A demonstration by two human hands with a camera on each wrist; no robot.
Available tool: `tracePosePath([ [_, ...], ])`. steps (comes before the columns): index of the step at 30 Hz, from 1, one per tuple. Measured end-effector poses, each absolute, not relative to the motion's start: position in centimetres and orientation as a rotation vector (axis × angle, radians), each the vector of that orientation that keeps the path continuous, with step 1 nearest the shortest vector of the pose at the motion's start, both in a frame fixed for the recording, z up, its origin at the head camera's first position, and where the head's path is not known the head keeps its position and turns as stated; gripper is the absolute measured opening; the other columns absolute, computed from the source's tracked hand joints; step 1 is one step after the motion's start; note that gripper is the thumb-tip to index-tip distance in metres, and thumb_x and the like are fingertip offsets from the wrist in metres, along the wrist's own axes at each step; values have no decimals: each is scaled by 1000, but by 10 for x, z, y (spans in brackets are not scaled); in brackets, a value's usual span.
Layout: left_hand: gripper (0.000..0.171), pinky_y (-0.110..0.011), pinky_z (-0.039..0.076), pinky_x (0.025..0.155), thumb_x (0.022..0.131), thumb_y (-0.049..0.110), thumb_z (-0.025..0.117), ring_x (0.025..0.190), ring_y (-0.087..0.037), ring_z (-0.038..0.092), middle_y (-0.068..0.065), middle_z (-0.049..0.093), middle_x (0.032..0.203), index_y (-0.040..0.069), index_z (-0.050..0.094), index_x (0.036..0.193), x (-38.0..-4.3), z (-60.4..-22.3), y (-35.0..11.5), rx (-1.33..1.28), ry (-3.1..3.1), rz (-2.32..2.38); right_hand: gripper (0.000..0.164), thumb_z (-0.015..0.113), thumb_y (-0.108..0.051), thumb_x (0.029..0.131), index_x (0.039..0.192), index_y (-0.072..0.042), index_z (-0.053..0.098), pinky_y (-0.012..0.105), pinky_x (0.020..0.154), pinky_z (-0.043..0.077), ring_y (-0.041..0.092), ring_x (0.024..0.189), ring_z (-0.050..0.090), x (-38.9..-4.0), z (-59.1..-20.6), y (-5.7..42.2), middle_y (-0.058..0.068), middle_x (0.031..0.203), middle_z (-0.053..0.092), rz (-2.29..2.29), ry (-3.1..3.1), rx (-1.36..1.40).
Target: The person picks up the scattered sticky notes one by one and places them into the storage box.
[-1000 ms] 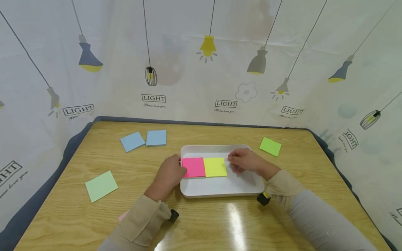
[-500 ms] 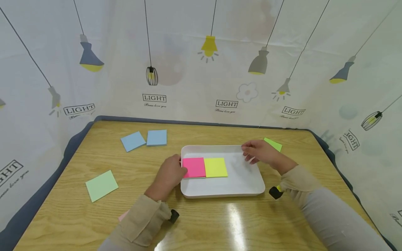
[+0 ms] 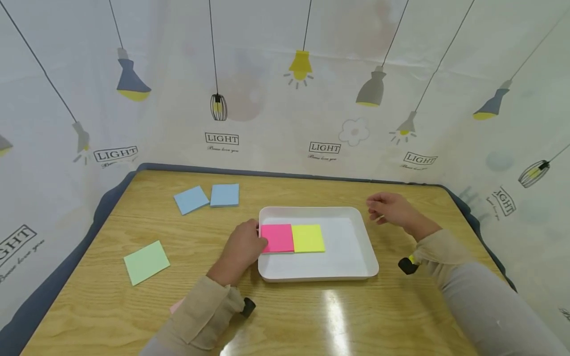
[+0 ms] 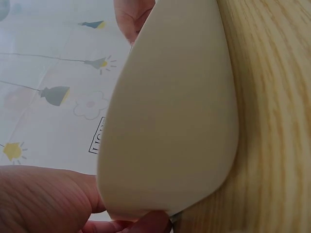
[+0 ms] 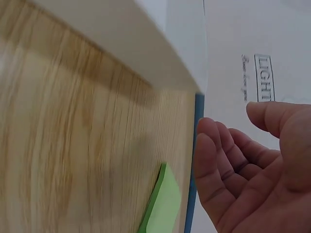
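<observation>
A white rectangular tray (image 3: 349,247) stands on the table. Inside it, a bright pink sticky-note pad (image 3: 277,238) and a yellow sticky-note pad (image 3: 309,238) lie side by side in the left half. My left hand (image 3: 242,242) grips the tray's left rim, with the thumb by the pink pad; the left wrist view shows the tray's outer wall (image 4: 170,107). Past the tray's right back corner hovers my right hand (image 3: 394,210), fingers loosely bent with nothing between them. The right wrist view has a green sticky-note pad (image 5: 164,206) below it, hidden behind the hand in the head view.
Two blue pads, one (image 3: 191,200) tilted and one (image 3: 224,195) straighter, lie at the back left. A pale green pad (image 3: 147,262) is at the left. Part of a pink pad (image 3: 175,305) shows beside the left sleeve. A printed curtain (image 3: 276,99) surrounds the table.
My right hand has moved from inside the tray, beside the yellow pad, rightward past the rim to over the green pad. The left hand stays on the tray; both pads in it stay put.
</observation>
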State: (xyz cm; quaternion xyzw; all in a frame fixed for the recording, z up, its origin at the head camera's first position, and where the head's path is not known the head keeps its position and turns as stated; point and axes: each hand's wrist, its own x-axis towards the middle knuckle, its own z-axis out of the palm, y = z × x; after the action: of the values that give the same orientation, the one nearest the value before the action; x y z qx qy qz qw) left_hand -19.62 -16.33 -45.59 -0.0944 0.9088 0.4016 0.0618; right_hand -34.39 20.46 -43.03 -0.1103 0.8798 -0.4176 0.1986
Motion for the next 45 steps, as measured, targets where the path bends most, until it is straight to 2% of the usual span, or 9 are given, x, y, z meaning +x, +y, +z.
tracePosePath([
  [6, 36, -32, 52, 68, 84, 14, 56, 80, -18, 55, -10, 63, 105, 1, 55, 117, -196, -456, -163, -280, 2752, 1213, 49, 47, -34, 96, 127, 4, 46, 44, 79, 54, 30, 94, 59, -357, -438, 227, 27, 116, 56, -1030, 2589, -336],
  [10, 36, -33, 53, 69, 83, 13, 56, 81, -17, 55, -11, 63, 105, 0, 55, 117, -196, -457, -162, -265, 2759, 1211, 53, 48, -40, 95, 127, 2, 47, 43, 79, 53, 29, 96, 58, -365, -443, 238, 24, 117, 57, -864, 2704, -344],
  [17, 36, -33, 53, 69, 83, 13, 56, 82, -17, 56, -11, 63, 107, 0, 55, 117, -197, -458, -161, -266, 2754, 1218, 67, 54, -46, 90, 136, 0, 40, 57, 99, 38, 39, 119, 41, -373, -444, 246, 26, 133, 46, -668, 2771, -374],
  [24, 36, -34, 53, 70, 83, 12, 56, 82, -17, 56, -10, 64, 107, 1, 55, 117, -196, -459, -160, -264, 2759, 1225, 90, 59, -54, 83, 141, 7, 26, 61, 106, 24, 45, 129, 24, -382, -455, 247, 31, 144, 30, -448, 2767, -436],
  [29, 36, -33, 53, 70, 83, 12, 56, 82, -16, 55, -10, 64, 107, 1, 55, 117, -197, -459, -160, -263, 2751, 1230, 99, 62, -56, 80, 142, 9, 20, 62, 106, 25, 46, 128, 24, -387, -463, 246, 33, 144, 26, -411, 2741, -434],
  [40, 36, -32, 52, 69, 84, 11, 56, 82, -17, 56, -10, 64, 106, 1, 55, 118, -196, -457, -161, -269, 2740, 1249, 91, 66, -46, 81, 141, 8, 26, 61, 106, 26, 46, 127, 25, -390, -464, 244, 34, 142, 29, -429, 2749, -494],
  [45, 37, -33, 53, 70, 84, 12, 55, 83, -17, 56, -10, 63, 107, 1, 54, 119, -197, -458, -163, -273, 2745, 1239, 95, 68, -50, 78, 142, 6, 25, 62, 104, 28, 47, 126, 26, -389, -464, 243, 35, 141, 27, -447, 2742, -460],
])
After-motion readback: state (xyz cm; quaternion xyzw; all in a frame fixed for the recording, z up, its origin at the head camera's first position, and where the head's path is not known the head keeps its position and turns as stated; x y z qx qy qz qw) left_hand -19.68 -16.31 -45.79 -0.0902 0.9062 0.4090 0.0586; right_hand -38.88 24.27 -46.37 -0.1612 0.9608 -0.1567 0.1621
